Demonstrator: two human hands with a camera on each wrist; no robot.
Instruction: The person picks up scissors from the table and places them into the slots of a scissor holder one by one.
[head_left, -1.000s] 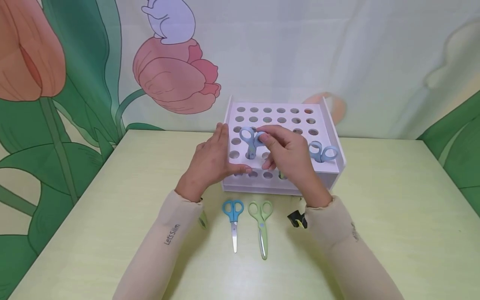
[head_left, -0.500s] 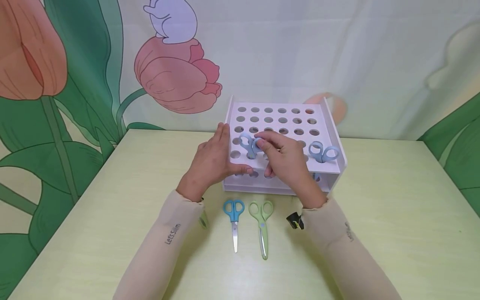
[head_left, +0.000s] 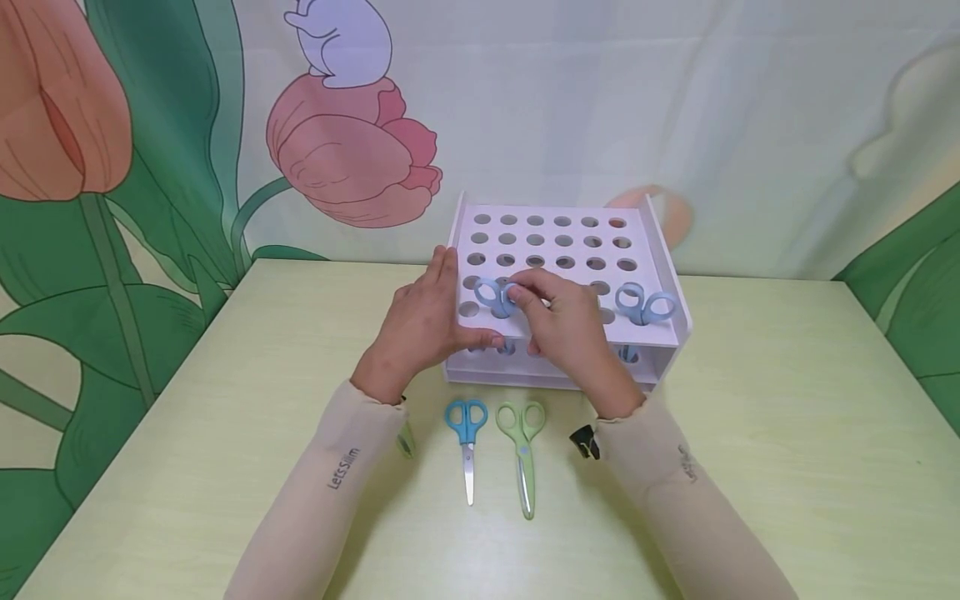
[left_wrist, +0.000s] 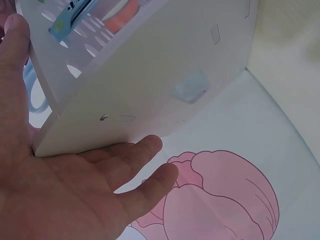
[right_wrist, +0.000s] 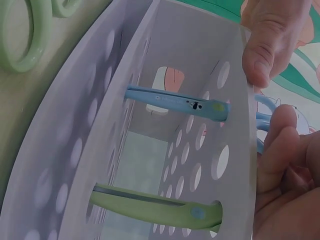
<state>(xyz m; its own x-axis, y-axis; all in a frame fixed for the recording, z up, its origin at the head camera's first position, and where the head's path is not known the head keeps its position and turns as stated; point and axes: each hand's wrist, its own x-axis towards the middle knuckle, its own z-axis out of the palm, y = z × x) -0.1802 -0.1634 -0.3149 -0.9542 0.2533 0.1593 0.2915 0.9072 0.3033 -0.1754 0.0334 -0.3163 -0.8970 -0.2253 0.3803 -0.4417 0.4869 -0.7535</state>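
My right hand [head_left: 566, 321] pinches one handle loop of light blue scissors [head_left: 487, 293], which stand in a front-row hole of a white rack [head_left: 577, 329]. Their sheathed blade [right_wrist: 175, 102] passes down through the rack's upper board, its tip right at the lower board. My left hand [head_left: 423, 321] rests against the rack's front left corner, fingers straight along the side panel, thumb on the front edge. A second light blue pair of scissors [head_left: 647, 306] sits at the rack's front right. A green scissors blade [right_wrist: 157, 209] hangs beside the first; its handles are hidden behind my right hand.
On the table before the rack lie blue-handled scissors [head_left: 467, 433] and green scissors [head_left: 525, 454]. A green tip [head_left: 406, 439] pokes out beside my left sleeve. Behind the rack hangs a printed cloth [head_left: 555, 108].
The light blue scissors have sunk deeper through their hole, loops now close over the board. My right hand has moved down and slightly left with them; the left hand keeps its place.
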